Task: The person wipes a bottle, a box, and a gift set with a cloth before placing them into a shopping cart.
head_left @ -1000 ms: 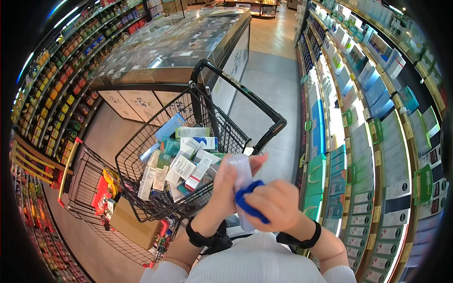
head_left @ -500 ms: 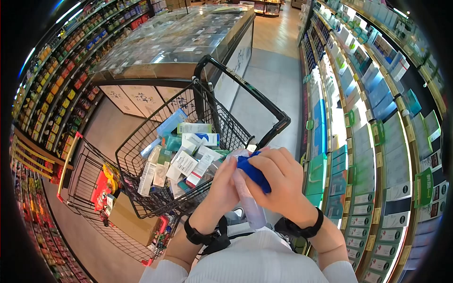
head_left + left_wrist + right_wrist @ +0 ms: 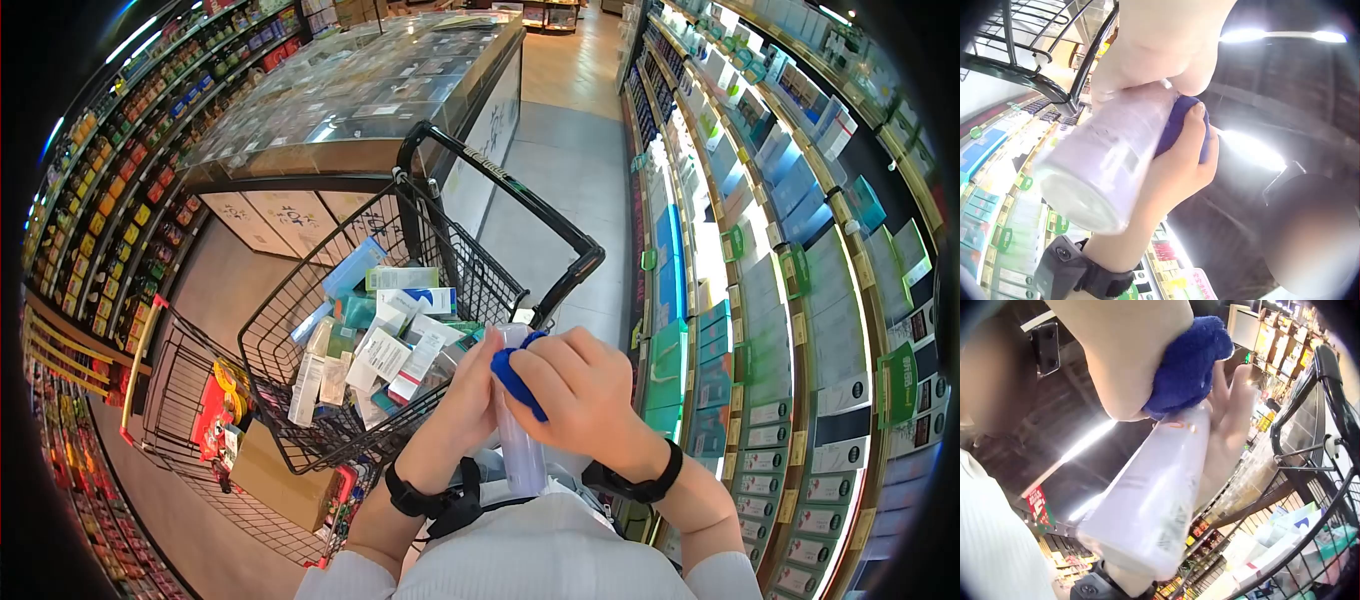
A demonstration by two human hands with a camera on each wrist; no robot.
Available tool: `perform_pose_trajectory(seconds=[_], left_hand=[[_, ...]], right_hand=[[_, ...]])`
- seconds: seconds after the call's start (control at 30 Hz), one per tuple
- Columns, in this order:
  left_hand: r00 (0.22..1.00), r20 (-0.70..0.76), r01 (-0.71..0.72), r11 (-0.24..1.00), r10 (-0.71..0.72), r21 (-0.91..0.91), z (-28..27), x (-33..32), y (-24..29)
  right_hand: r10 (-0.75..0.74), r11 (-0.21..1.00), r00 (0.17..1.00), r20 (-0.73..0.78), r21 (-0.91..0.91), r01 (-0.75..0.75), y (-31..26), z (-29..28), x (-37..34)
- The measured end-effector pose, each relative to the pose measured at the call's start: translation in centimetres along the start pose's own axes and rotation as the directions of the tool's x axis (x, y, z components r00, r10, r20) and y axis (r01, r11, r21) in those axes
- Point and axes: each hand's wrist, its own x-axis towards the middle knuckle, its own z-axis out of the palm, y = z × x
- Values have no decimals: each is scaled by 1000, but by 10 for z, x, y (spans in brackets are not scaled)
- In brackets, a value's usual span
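Note:
A translucent, pale lilac bottle [image 3: 524, 458] is held in front of the chest, its flat base toward the body. My left hand [image 3: 468, 398] grips the bottle from the left near its far end. From the right, my right hand [image 3: 582, 392] clutches a dark blue cloth [image 3: 517, 382] and presses it to that same end. In the right wrist view the fluffy cloth [image 3: 1188, 370] covers the bottle's narrower end, and small print shows on the bottle's side [image 3: 1154, 487]. The left wrist view shows the round base [image 3: 1079, 200] hanging free below both hands.
A black shopping cart [image 3: 330, 243] filled with boxed products [image 3: 382, 360] stands just ahead to the left. Behind it is another cart [image 3: 150, 345] with a cardboard box [image 3: 283, 475]. Stocked shelves [image 3: 780, 400] line the right side; a long display case [image 3: 350, 150] stands beyond.
The right hand and cloth have shifted along the bottle to its far end. The bottle's base swung right, then back toward the middle. The left hand keeps its grip.

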Motion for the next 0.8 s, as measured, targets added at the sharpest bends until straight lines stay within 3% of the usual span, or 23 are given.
perform_pose_trajectory(seconds=[0.03, 0.1, 0.2, 0.27, 0.3, 0.37, 0.43, 0.5, 0.53, 0.57, 0.67, 0.7, 0.77, 0.8], left_hand=[[995, -4, 97, 994, -97, -43, -4, -1, -1], [996, 46, 80, 997, -79, -18, -4, -1, 0], [999, 30, 13, 999, -12, -41, 15, 1, 4], [980, -150, -144, 984, 128, -102, 17, 5, 3], [981, -145, -148, 984, 133, -103, 8, 8, 2], [977, -67, -192, 975, 200, 117, -17, 13, -3], [982, -65, -171, 978, 180, 118, -14, 12, -1], [976, 201, -110, 983, 80, 144, -13, 11, 2], [965, 254, -100, 981, 56, 164, -16, 14, 1], [965, 258, -99, 981, 54, 165, -13, 13, 2], [983, 180, 9, 994, -29, 113, -9, 4, 3], [983, 179, 9, 994, -29, 113, -7, 5, 2], [944, 228, -263, 961, 238, 85, -4, 11, 1], [938, 160, -317, 947, 307, 40, -8, 14, 0]], right_hand=[[27, 999, 999, -35, -19, -28, 2, 1, 2], [18, 999, 999, -28, 38, -17, 7, 0, 1], [-56, 988, 998, -19, 145, 58, 11, 1, -7], [-184, 960, 971, 156, 240, 143, 2, -2, -22], [-188, 960, 970, 155, 236, 149, -2, 0, -30], [-219, 957, 962, 165, 231, 178, -10, 7, -45], [-179, 963, 970, 163, 233, 139, -10, 8, -43], [-86, 988, 996, 25, 132, 82, -6, 11, -34], [-23, 998, 999, -47, 60, 25, -6, 13, -33], [-22, 998, 999, -49, 57, 24, -2, 13, -30], [215, 974, 955, -203, 118, -194, 15, 14, -23], [215, 974, 956, -202, 118, -194, 17, 16, -28], [352, 875, 933, -78, 380, -299, 15, 20, -37], [422, 771, 888, 183, 442, -458, 11, 14, -45]])
